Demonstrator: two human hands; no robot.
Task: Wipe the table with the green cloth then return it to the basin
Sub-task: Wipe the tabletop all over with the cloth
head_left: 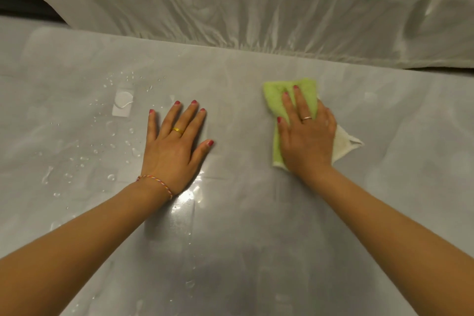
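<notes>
The green cloth [275, 100], folded with a white underside showing at its right corner, lies flat on the grey table [236, 226] right of centre. My right hand [306, 136] presses down on it with straight, spread fingers. To the left, my left hand [177, 146] rests flat on the bare table surface, fingers spread, holding nothing. Water droplets [110, 146] are scattered over the table to the left of my left hand. No basin is in view.
A white sheet of plastic or fabric [256, 7] drapes behind the table's far edge. A small white square patch [122, 103] with a pool of water on it sits at the table's left. More drops lie near the front edge.
</notes>
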